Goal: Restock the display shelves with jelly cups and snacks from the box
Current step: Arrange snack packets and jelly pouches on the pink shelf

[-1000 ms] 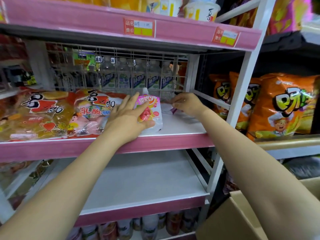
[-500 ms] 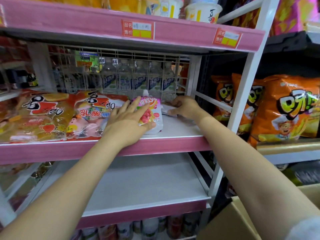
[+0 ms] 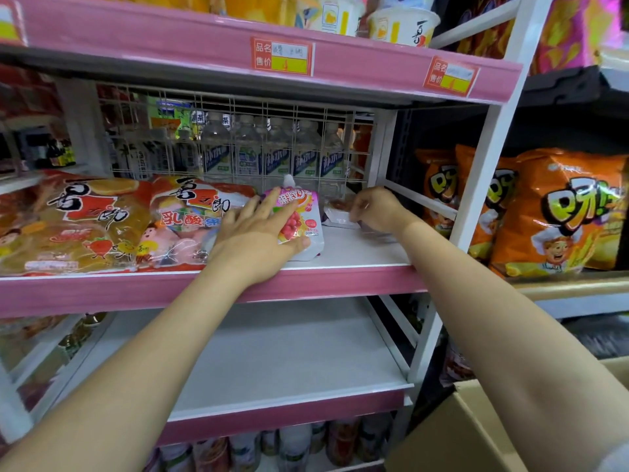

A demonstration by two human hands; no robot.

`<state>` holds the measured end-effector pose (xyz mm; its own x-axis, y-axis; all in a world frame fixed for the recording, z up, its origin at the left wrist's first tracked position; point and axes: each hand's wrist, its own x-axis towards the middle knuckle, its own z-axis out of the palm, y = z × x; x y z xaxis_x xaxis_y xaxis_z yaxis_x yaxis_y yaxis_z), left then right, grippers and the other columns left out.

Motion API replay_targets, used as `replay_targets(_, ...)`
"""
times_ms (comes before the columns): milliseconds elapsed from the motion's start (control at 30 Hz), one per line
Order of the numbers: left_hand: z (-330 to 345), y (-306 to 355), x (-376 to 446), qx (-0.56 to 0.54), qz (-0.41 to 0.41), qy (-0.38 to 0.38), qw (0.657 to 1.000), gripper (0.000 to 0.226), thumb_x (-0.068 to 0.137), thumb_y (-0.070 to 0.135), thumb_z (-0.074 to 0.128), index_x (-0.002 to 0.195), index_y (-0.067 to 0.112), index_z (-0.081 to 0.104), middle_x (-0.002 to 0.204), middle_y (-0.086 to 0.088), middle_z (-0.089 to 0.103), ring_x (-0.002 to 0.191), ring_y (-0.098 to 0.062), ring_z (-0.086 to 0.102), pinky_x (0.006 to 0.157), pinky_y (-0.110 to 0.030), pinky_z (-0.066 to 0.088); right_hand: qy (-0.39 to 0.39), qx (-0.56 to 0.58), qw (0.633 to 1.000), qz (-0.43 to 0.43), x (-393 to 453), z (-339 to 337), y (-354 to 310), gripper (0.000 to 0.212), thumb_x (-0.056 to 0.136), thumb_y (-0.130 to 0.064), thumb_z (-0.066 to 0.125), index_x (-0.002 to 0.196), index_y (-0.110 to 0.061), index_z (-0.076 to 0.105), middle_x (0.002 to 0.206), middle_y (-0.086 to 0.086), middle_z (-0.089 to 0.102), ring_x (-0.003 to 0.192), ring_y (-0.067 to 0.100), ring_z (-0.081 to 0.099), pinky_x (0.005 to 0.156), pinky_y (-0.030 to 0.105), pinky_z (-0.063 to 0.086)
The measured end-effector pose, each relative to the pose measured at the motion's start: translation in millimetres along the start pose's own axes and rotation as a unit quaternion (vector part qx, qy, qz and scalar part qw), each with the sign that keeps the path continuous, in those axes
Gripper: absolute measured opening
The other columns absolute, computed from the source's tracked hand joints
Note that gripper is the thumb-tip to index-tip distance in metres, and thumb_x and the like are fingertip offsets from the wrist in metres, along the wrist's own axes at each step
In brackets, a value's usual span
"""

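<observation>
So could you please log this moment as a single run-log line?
left hand: steadies pink jelly pouch | right hand: on flat pack behind | place: middle shelf

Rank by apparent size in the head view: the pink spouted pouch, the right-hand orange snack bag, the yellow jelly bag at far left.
1. Orange snack bag and yellow jelly bag: look alike, unranked.
2. Pink spouted pouch, clearly smallest.

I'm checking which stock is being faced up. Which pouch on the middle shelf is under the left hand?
The pink spouted pouch; the left hand lies on it. The other pouch is by the right hand.
</observation>
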<state>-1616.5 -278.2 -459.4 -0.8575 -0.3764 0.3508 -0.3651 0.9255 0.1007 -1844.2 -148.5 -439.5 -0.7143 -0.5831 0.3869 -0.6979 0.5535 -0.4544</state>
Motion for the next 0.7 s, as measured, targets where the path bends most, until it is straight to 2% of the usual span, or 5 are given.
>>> replay_targets(133, 1, -2, 0, -0.006, 0.003, 0.008, 1.000, 0.073, 0.094, 0.073, 0.030, 0.157, 0.045, 0.004, 0.166, 0.012, -0.014, 0.153, -0.016, -0.004, 0.121, -0.041, 0.003, -0.073, -0.057, 0.995, -0.033, -5, -5, -10, 0.053, 0.090, -0.041, 0.068, 0.138, -0.024, 0.053, 0.140, 0.003, 0.056, 0.129, 0.026, 0.050, 0.098, 0.028, 0.042)
replay_targets(200, 1, -3, 1, -0.008, 0.004, 0.007, 1.000, 0.073, 0.094, 0.074, 0.031, 0.156, 0.046, 0.003, 0.166, 0.013, -0.014, 0.153, -0.016, -0.005, 0.121, -0.041, 0.002, -0.106, -0.118, 0.987, -0.010, -5, 0, -13, 0.080, 0.079, -0.077, 0.058, 0.148, -0.041, 0.039, 0.158, 0.000, 0.035, 0.146, 0.029, 0.029, 0.117, 0.041, 0.030)
replay_targets(267, 2, -4, 1, -0.011, 0.007, 0.008, 1.000, 0.073, 0.094, 0.074, 0.031, 0.156, 0.047, 0.003, 0.166, 0.013, -0.014, 0.153, -0.016, -0.005, 0.121, -0.041, 0.002, -0.116, -0.144, 0.982, 0.026, -4, 5, -13, 0.088, 0.070, -0.089, 0.051, 0.147, -0.048, 0.037, 0.162, 0.006, 0.022, 0.148, 0.040, 0.018, 0.120, 0.054, 0.022)
replay_targets(467, 3, -4, 2, -0.010, 0.008, 0.010, 1.000, 0.074, 0.093, 0.075, 0.029, 0.156, 0.047, 0.003, 0.165, 0.013, -0.014, 0.153, -0.016, -0.006, 0.121, -0.041, 0.001, -0.083, -0.117, 0.987, 0.071, 8, 11, 0, 0.086, 0.066, -0.089, 0.054, 0.136, -0.039, 0.057, 0.160, 0.009, 0.028, 0.147, 0.042, 0.016, 0.121, 0.051, 0.021)
replay_targets(700, 2, -2, 1, -0.010, 0.005, 0.008, 1.000, 0.073, 0.094, 0.074, 0.029, 0.156, 0.047, 0.002, 0.165, 0.013, -0.015, 0.153, -0.016, -0.007, 0.121, -0.042, 0.001, 0.005, -0.090, 0.995, 0.033, 10, 13, 3, 0.025, 0.085, -0.039, 0.072, 0.086, -0.020, 0.056, 0.107, 0.007, 0.063, 0.110, 0.027, 0.049, 0.091, 0.033, 0.041)
